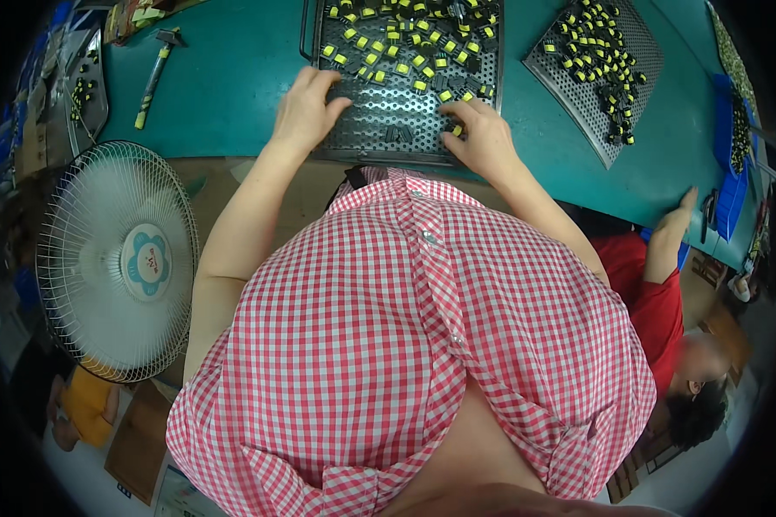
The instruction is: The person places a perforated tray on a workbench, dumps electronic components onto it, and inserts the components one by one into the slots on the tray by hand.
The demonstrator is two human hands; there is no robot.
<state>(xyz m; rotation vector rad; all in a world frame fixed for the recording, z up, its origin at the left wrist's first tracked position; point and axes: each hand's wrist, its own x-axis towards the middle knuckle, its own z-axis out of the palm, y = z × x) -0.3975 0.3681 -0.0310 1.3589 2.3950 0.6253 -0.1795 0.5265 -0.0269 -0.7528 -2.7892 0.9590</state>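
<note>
Parts (405, 52), small yellow-and-black, lying loose on perforated tray (362, 129) at near edge of green bench (233, 77), within our easy reach; we are resting left hand (306, 108) on tray, fingers spread flat, gripping nothing; right hand (483, 138) curling, fingertips pinching together on one part; second tray (599, 95) sitting right, well apart; hammer (155, 73) far left; fan (116, 258) beside us; co-worker's hand (677, 220) on bench edge.

Red-and-white gingham shirt (422, 345), short sleeves, small buttons down front placket; forearms bare, hands ungloved.
</note>
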